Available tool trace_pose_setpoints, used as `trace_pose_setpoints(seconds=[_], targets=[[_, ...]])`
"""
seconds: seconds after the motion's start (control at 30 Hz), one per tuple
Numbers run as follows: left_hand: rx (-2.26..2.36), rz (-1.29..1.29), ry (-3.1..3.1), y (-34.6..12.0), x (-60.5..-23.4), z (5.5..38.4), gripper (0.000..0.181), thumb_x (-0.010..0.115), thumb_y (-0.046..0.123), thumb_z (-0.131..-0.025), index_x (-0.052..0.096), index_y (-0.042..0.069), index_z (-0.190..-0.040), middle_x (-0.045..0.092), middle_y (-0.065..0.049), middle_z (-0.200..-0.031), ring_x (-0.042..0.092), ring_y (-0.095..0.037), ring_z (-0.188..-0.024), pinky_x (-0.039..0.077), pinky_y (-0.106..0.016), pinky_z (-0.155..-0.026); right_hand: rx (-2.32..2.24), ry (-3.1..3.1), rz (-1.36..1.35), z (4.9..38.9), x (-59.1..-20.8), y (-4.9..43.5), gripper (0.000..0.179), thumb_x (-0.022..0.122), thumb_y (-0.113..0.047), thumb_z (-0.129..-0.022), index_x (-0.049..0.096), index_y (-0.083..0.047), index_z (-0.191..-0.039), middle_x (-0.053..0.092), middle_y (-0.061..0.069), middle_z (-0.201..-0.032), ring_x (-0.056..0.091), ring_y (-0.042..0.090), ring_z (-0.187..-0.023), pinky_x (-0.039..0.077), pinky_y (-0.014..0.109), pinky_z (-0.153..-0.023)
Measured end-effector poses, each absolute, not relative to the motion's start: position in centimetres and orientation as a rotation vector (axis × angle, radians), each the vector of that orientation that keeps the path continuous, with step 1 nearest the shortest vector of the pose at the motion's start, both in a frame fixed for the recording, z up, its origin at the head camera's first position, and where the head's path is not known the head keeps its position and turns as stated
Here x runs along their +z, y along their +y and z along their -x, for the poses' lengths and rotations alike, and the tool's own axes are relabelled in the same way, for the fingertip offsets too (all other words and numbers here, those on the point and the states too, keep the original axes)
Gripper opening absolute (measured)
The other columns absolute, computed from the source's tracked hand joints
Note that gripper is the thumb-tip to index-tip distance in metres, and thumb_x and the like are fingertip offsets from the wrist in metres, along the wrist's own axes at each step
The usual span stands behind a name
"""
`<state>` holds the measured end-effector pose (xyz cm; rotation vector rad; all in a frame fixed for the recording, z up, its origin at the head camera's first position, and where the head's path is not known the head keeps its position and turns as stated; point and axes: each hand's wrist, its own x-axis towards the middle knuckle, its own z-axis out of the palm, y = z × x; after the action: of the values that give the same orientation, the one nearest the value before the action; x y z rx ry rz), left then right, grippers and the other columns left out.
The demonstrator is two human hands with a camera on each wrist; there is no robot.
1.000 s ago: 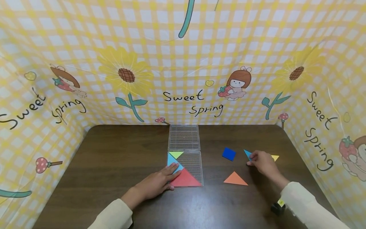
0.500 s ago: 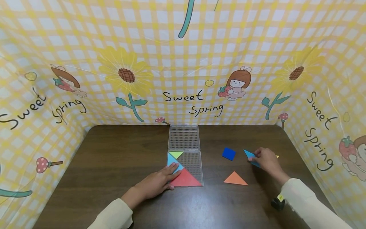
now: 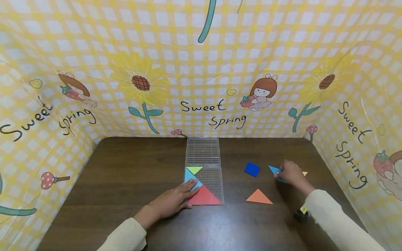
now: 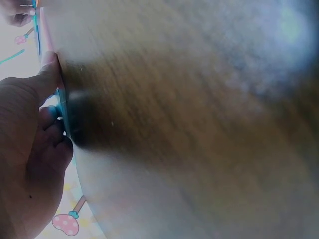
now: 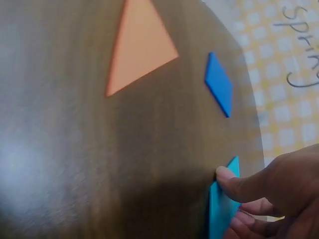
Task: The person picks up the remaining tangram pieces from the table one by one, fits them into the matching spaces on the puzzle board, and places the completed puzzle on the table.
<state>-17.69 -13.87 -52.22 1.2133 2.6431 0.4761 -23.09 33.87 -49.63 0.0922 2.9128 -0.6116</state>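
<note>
My left hand [image 3: 172, 201] lies with fingers stretched over a light blue tangram piece [image 3: 189, 174] and a red triangle [image 3: 205, 197] in the near half of a clear plastic case [image 3: 216, 176]. A light green triangle [image 3: 194, 169] sits at that half's upper left corner. Over on the right, my right hand [image 3: 291, 174] pinches another light blue tangram piece [image 3: 273, 169]. In the right wrist view the thumb presses on this teal-looking piece [image 5: 223, 206], with fingers behind it. Its full outline is hidden by the hand.
A dark blue square [image 3: 252, 169] lies left of my right hand, and an orange triangle [image 3: 259, 197] nearer me. A yellow piece [image 3: 305, 173] shows partly behind the hand. The case's other half [image 3: 203, 152] lies toward the checked cloth [image 3: 201, 76] at the back.
My right hand has shifted slightly on the light blue piece, first rightward, then a little back over it. The left hand stays where it was.
</note>
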Motion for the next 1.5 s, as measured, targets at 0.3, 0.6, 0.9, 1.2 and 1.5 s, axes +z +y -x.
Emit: trace_pose_setpoints(seconds=[0.3, 0.6, 0.9, 1.2, 1.5], targets=[[0.474, -1.203, 2.624, -13.7, -52.1, 17.7, 0.064, 0.058, 0.035, -0.105, 0.036, 0.014, -0.16, 0.023, -0.013, -0.171, 0.029, -0.035, -0.155, 0.044, -0.051, -0.114, -0.71, 2.882, -0.177, 23.1, -48.9, 34.1, 0.02, 0.074, -0.011, -0.092, 0.062, 0.005, -0.095, 0.068, 0.02, -0.091, 0.06, 0.029, -0.078, 0.051, 0.041, -0.069], [0.481, -1.21, 2.639, -13.9, -52.1, 17.7, 0.064, 0.059, 0.035, -0.104, 0.036, 0.013, -0.16, 0.023, -0.014, -0.171, 0.03, -0.037, -0.154, 0.045, -0.052, -0.113, -0.826, 2.851, -0.148, 23.3, -47.9, 34.6, 0.02, 0.067, -0.013, -0.098, 0.074, 0.005, -0.105, 0.074, 0.022, -0.101, 0.067, 0.028, -0.085, 0.055, 0.04, -0.072], [0.479, -1.181, 2.634, -13.8, -52.2, 17.7, 0.063, 0.058, 0.036, -0.105, 0.037, 0.015, -0.16, 0.023, -0.012, -0.171, 0.031, -0.036, -0.154, 0.045, -0.052, -0.113, -1.231, 2.582, -0.3, 23.6, -46.7, 33.6, 0.03, 0.062, -0.01, -0.102, 0.065, 0.012, -0.122, 0.067, 0.029, -0.119, 0.074, 0.02, -0.091, 0.064, 0.035, -0.08], [0.479, -1.178, 2.628, -13.9, -52.2, 17.7, 0.063, 0.058, 0.035, -0.104, 0.036, 0.015, -0.16, 0.022, -0.012, -0.171, 0.029, -0.035, -0.155, 0.044, -0.053, -0.114, -1.537, 2.34, -0.323, 24.5, -46.5, 32.4, 0.042, 0.063, -0.01, -0.102, 0.055, 0.013, -0.135, 0.069, 0.014, -0.111, 0.072, 0.01, -0.088, 0.062, 0.033, -0.086], [0.463, -1.177, 2.626, -13.8, -52.2, 17.8, 0.063, 0.059, 0.035, -0.104, 0.036, 0.015, -0.16, 0.022, -0.012, -0.171, 0.028, -0.034, -0.156, 0.043, -0.053, -0.115, -1.604, 2.256, -0.293, 24.9, -45.4, 30.8, 0.046, 0.066, -0.012, -0.101, 0.053, 0.011, -0.138, 0.069, 0.006, -0.107, 0.07, 0.009, -0.09, 0.061, 0.032, -0.09]])
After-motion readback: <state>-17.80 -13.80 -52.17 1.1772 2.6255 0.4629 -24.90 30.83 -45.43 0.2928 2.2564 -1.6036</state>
